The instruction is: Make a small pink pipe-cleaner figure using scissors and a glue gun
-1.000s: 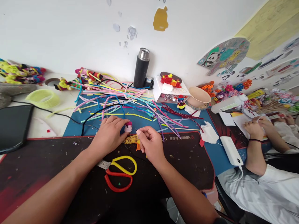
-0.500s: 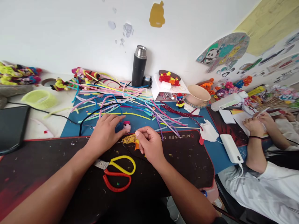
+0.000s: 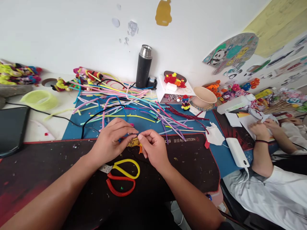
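Observation:
My left hand (image 3: 116, 139) is closed in a pinch, its thumb and fingertips almost touching those of my right hand (image 3: 153, 146). My right hand is also pinched, thumb against forefinger. Whatever sits between the fingertips is too small to make out. Below and behind the fingers lies a yellow, stained glue gun (image 3: 134, 142) with an orange trigger, partly covered by both hands. The pink top of a small figure (image 3: 132, 125) peeks out behind my left hand; the rest is hidden. Nearer me, scissors (image 3: 127, 175) with one yellow and one red handle lie on the dark mat.
Many coloured pipe cleaners (image 3: 134, 105) spread across the blue mat. Behind them stand a black thermos (image 3: 143, 68), a white box (image 3: 163, 92) and a beige bowl (image 3: 204, 96). A white power bank (image 3: 237, 152) lies at right, near another person's arm (image 3: 262, 156).
My left hand has moved right, bringing its fingertips up to my right hand and covering most of the small pink figure. My right hand has stayed nearly still.

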Demonstrator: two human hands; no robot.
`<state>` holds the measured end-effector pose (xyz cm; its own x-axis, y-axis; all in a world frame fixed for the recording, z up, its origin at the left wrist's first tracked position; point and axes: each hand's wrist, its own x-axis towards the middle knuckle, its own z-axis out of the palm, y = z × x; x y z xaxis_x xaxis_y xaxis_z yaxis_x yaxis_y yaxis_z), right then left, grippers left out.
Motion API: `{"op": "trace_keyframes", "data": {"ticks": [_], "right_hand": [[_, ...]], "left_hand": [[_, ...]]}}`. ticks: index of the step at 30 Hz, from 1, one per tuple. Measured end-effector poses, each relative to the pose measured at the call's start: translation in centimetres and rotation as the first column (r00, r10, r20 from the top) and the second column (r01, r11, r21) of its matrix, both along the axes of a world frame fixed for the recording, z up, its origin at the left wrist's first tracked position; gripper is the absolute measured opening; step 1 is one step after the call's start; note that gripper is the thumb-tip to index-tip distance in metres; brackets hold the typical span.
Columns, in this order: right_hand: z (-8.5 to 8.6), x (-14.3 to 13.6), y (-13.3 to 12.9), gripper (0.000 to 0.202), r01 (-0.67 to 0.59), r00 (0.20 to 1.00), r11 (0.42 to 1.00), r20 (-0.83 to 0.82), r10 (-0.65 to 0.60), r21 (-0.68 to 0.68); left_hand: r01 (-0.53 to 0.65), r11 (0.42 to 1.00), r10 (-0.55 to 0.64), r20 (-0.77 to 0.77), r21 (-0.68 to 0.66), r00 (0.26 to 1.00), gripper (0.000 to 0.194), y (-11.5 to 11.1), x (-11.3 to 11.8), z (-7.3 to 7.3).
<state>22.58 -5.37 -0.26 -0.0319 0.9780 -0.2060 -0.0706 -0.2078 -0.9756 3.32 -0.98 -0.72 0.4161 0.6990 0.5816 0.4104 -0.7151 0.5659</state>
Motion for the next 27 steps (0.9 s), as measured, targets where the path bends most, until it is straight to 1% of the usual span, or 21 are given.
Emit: {"op": "trace_keyframes", "data": {"ticks": [5,12,17,23,27], "right_hand": [[-0.05,0.01,-0.04,0.028,-0.006,1.000,1.000,-0.006,0.006,0.007],[0.07,0.06,-0.24,0.031,-0.010,1.000,1.000,0.000,0.010,0.006],[0.12,0.00,-0.20,0.030,-0.009,1.000,1.000,-0.004,0.009,-0.001],[0.18,0.10,-0.21,0.031,-0.014,1.000,1.000,0.007,0.014,0.007],[0.36,0.35,-0.36,0.032,-0.008,1.000,1.000,0.003,0.008,0.016]], "left_hand": [[0.026,1.000,-0.026,-0.009,0.017,1.000,0.012,-0.01,-0.06,0.10],[0.052,0.998,-0.051,-0.040,0.041,0.998,0.014,0.00,-0.31,0.24],[0.043,0.999,-0.041,-0.051,0.032,0.998,0.012,0.00,-0.29,0.29],[0.018,0.999,-0.020,-0.049,-0.034,0.999,0.011,0.01,-0.19,0.20],[0.011,1.000,-0.011,-0.023,-0.018,1.000,0.009,0.08,-0.19,0.17]]}}
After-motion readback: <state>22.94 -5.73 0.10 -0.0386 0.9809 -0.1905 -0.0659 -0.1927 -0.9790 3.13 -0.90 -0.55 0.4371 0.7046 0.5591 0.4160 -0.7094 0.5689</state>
